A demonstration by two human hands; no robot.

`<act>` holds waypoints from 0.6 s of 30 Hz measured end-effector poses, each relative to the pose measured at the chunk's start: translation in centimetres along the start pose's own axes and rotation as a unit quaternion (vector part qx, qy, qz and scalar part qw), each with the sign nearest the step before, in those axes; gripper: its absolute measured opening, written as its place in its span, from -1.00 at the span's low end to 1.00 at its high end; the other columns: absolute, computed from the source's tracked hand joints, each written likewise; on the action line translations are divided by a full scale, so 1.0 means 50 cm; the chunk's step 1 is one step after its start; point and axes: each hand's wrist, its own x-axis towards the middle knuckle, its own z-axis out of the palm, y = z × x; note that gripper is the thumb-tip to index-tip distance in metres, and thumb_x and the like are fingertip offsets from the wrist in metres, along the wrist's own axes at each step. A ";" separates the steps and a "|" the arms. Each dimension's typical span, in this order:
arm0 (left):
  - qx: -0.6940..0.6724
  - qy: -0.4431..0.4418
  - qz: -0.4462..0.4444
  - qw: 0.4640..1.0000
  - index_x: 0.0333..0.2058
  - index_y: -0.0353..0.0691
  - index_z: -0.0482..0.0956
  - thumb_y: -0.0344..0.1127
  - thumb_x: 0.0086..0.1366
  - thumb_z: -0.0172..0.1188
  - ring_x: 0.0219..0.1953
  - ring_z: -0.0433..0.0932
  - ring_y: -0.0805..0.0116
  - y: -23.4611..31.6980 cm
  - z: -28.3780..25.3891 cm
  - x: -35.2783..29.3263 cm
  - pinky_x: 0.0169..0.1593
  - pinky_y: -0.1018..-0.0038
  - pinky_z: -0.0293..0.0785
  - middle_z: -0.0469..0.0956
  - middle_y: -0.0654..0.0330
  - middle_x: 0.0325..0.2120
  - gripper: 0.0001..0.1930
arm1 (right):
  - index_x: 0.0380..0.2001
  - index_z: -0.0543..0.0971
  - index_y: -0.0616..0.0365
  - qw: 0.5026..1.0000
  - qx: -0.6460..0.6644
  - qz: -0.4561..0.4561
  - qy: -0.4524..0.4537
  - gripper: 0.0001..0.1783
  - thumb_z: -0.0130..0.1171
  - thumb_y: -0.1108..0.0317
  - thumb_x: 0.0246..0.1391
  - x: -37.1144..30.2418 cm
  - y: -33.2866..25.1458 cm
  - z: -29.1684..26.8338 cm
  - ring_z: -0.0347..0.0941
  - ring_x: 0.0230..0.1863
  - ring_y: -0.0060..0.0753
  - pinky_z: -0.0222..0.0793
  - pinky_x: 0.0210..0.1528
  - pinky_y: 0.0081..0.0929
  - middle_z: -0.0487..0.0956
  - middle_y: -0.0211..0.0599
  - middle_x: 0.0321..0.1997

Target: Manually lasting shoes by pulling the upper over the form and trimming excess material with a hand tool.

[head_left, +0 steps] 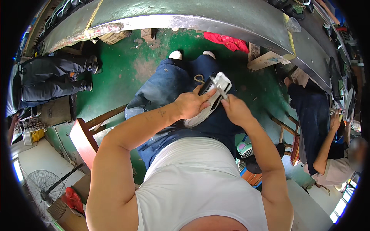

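A white and black shoe (224, 81) lies slantwise across my lap, over blue trousers, with one end toward my knees. My left hand (190, 104) grips it around the middle, thumb and fingers pressed on its side. In my right hand (236, 109), closed fingers hold a narrow silvery metal tool (220, 89) whose far part rests against or just over the shoe; its exact kind cannot be made out. A yellowish loop of cord (199, 78) lies beside the shoe near my knee.
A long grey metal-topped bench (185, 9) curves ahead. Another person (42, 79) is at the left; one sits at the right (312, 123). Red cloth (227, 41) lies under the bench. A wooden stool (83, 140), a green fan (243, 150) and a wire-caged fan (44, 188) stand around me.
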 end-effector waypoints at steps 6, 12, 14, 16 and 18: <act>-0.218 0.206 0.003 0.954 0.44 -0.06 -0.03 -0.18 0.20 0.36 0.16 0.46 -0.20 -0.026 0.080 -0.073 0.27 0.23 0.37 0.24 -0.32 0.27 -0.06 | -0.23 0.48 0.29 0.997 0.061 0.015 -0.033 -0.62 -0.03 0.12 0.35 -0.007 0.004 -0.020 0.54 -0.29 0.24 0.44 -0.20 -0.02 0.60 0.14 -0.36; -0.294 0.030 -0.153 0.943 0.32 -0.24 0.19 -0.29 0.08 0.40 0.10 0.54 -0.08 0.007 -0.009 -0.128 0.21 0.26 0.41 0.53 -0.25 0.01 -0.16 | -0.18 0.50 0.29 0.948 0.308 0.075 0.011 -0.60 -0.10 0.13 0.41 -0.100 0.035 0.016 0.53 -0.43 -0.49 0.43 -0.33 -0.49 0.59 -0.27 -0.44; -0.211 0.185 -0.032 0.959 0.18 -0.31 0.39 -0.32 0.10 0.38 -0.04 0.63 -0.02 -0.004 -0.066 -0.146 0.06 0.29 0.52 0.61 -0.17 -0.13 -0.34 | -0.13 0.49 0.30 0.919 0.375 0.107 0.058 -0.59 -0.12 0.11 0.42 -0.127 0.027 0.029 0.53 -0.42 -0.50 0.43 -0.32 -0.50 0.60 -0.29 -0.39; -0.230 0.204 -0.012 0.951 0.05 -0.36 0.51 -0.34 0.12 0.36 -0.13 0.67 0.06 0.017 -0.153 -0.142 -0.04 0.35 0.55 0.65 -0.10 -0.19 -0.50 | -0.11 0.49 0.31 0.924 0.361 0.118 0.037 -0.57 -0.13 0.09 0.42 -0.142 0.028 0.023 0.53 -0.40 -0.50 0.43 -0.32 -0.51 0.60 -0.28 -0.36; -0.245 0.187 -0.021 0.951 0.06 -0.36 0.51 -0.39 0.16 0.34 -0.14 0.67 0.18 0.012 -0.167 -0.125 -0.04 0.38 0.54 0.66 -0.06 -0.21 -0.53 | -0.10 0.48 0.32 0.928 0.348 0.129 0.022 -0.54 -0.14 0.07 0.43 -0.142 0.027 0.017 0.54 -0.39 -0.50 0.43 -0.32 -0.52 0.60 -0.28 -0.33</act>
